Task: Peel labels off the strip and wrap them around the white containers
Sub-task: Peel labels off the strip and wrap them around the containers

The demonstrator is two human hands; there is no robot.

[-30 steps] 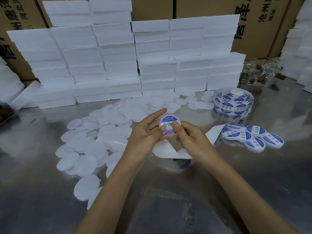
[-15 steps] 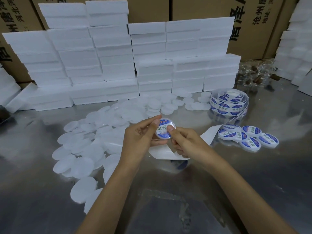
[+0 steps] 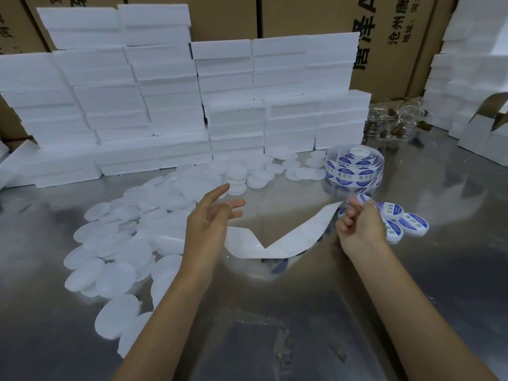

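The labelled container [image 3: 362,199] sits right of centre in the frame, pinched at the tips of your right hand [image 3: 360,225]; only its blue-and-white top edge shows above your fingers, and it is directly over the small cluster of finished labelled containers [image 3: 404,221] lying on the metal table [image 3: 275,312]. Your right hand is curled around it, thumb and forefinger closed on its rim, the other fingers folded in. The bare backing strip [image 3: 275,240] runs from just beside that hand down and leftward across the middle of the frame, kinks in a shallow V, and passes behind your left hand [image 3: 210,222]. Whether the strip touches either hand cannot be told. Your left hand is released, palm turned inward and fingers spread, holding nothing, hovering at centre frame above the table. Above and to the right of centre, behind the finished pieces, stands the roll of labels [image 3: 353,170], its blue oval stickers facing outward around the coil. To the left of centre and down into the lower left, a wide scatter of plain white containers [image 3: 115,259] covers the table, overlapping one another, with a thinner trail reaching up toward the roll. Across the upper half of the frame, stacks of white foam blocks [image 3: 170,105] form a wall, with brown cardboard cartons [image 3: 316,15] printed with dark characters behind them. At the upper right, beside the blocks, lies a blurred tangle of clear and brown items [image 3: 395,119] that cannot be made out.
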